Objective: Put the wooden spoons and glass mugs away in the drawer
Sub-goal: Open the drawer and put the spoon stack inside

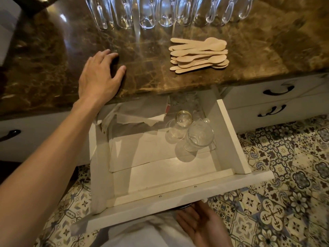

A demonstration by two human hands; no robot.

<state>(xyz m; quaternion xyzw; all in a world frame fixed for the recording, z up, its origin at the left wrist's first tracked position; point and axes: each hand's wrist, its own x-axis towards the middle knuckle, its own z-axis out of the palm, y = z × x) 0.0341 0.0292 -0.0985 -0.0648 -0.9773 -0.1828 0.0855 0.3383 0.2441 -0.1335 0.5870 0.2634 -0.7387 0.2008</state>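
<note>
Head view: spoons (199,55) piled on counter (53,59), near and right of the left hand (99,75), which rests flat, fingers spread, empty. They look light and stiff, so pinch a bunch mid-handle. Mugs (147,15) line the counter's back, beyond that hand, probably fragile and slick, best taken by the handles; right hand (201,223) lies open, palm up, below the open drawer (231,136) front.
</note>
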